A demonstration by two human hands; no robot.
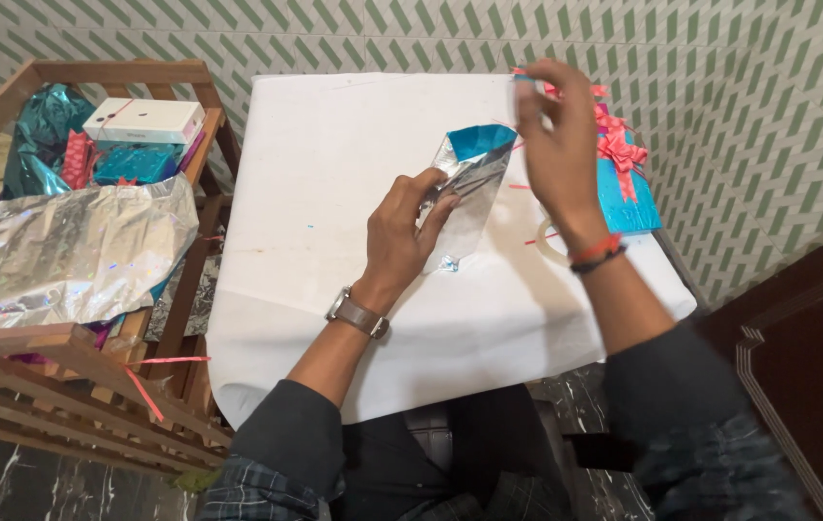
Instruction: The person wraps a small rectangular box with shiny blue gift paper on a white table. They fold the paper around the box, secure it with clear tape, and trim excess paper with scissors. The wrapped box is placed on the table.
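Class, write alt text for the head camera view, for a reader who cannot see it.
A person's left hand holds a folded piece of silver and blue wrapping foil above a white-covered table, while the right hand is raised beside it. A blue wrapped gift with a pink bow lies behind the right hand, and a wooden rack of foil sheets stands to the left.

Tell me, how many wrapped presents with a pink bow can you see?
1. The blue wrapped present with a pink bow sits at the table's right edge, partly behind the right hand. More could be hidden in the wooden rack.
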